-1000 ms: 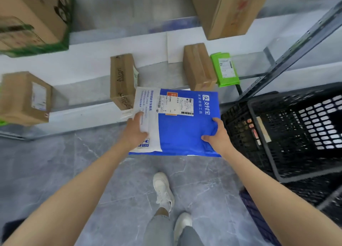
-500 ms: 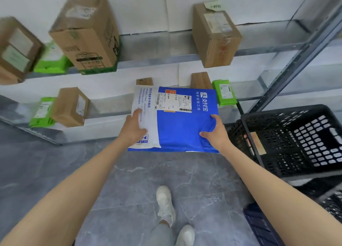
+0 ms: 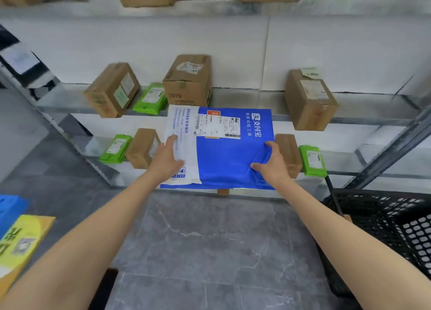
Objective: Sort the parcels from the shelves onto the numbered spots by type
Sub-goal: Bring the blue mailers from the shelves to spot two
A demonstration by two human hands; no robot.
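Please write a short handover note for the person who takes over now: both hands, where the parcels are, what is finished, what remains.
Left hand grips the white left part of the blue mailer; right hand pinches its blue right side. It is held flat in front of the shelves.
Shelves: cardboard boxes and green pouches. Black basket at the right. A yellow parcel and a blue parcel lie at the lower left.
Done: this mailer is in hand. Left: take it to its spot (no numbered spot in view), then sort the boxes and pouches.
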